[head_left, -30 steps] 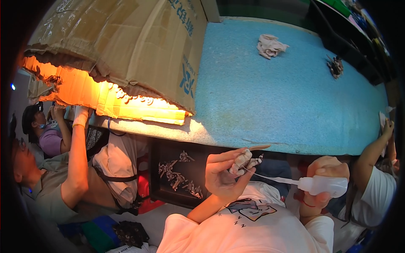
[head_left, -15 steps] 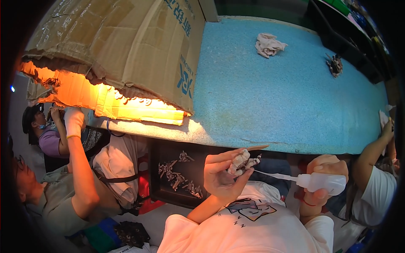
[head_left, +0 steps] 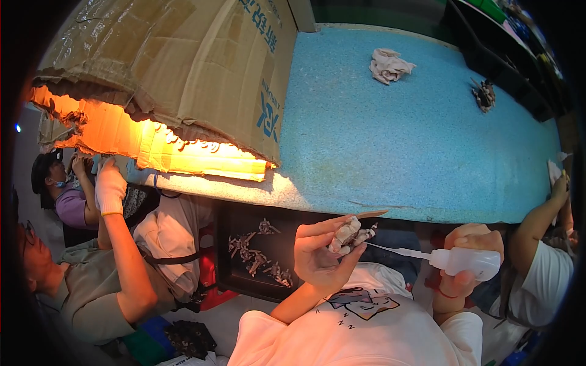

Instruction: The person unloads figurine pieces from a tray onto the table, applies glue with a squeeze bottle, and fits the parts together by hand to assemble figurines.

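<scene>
My left hand (head_left: 318,253) is closed around a small pale, lumpy figure-like piece (head_left: 347,235) with a darker jointed end; its exact kind is unclear. A thin brown pointed strip (head_left: 370,214) sticks out above those fingers. In my right hand (head_left: 469,244) is a white translucent squeeze bottle (head_left: 469,263), lying nearly level. Its long thin nozzle (head_left: 400,251) points left, the tip at or very close to the piece near my left fingertips. Left of my hands, a black tray (head_left: 235,277) holds several small brownish jointed pieces (head_left: 256,261).
A blue tabletop (head_left: 397,146) carries a crumpled cloth (head_left: 390,65), a small dark piece (head_left: 484,96) and a black bin (head_left: 506,67). At left stands a torn cardboard box (head_left: 183,67), glowing orange inside. Co-workers sit at left (head_left: 91,287) and right (head_left: 543,262).
My hands, the piece and the bottle stay almost still, with the nozzle shifting only slightly. The nearest co-worker at left has lowered a gloved hand and arm a little.
</scene>
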Demonstrator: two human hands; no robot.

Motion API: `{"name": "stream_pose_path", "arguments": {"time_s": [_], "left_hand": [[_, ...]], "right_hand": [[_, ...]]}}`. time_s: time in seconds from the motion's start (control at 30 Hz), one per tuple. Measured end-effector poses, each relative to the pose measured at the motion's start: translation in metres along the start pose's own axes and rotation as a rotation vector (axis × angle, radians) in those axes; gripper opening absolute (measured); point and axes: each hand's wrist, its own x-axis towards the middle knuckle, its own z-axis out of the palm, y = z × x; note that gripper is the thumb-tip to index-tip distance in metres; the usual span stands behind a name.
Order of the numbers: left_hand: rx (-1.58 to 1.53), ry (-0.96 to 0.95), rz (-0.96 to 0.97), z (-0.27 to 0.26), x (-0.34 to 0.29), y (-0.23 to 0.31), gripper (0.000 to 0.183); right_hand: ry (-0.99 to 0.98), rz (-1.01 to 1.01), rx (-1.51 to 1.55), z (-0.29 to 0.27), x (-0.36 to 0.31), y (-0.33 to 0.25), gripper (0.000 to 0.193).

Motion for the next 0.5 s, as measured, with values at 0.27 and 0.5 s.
{"name": "stream_pose_path", "arguments": {"time_s": [0.27, 0.5], "left_hand": [[0.006, -0.007, -0.005, -0.0004, 0.0002, 0.001, 0.05], [0.011, -0.003, -0.001, -0.0008, 0.0009, 0.001, 0.049]], "right_hand": [[-0.146, -0.007, 0.068, -0.0016, 0.0034, -0.0042, 0.05], [0.017, 0.02, 0.02, -0.0006, -0.0009, 0.0001, 0.048]]}}
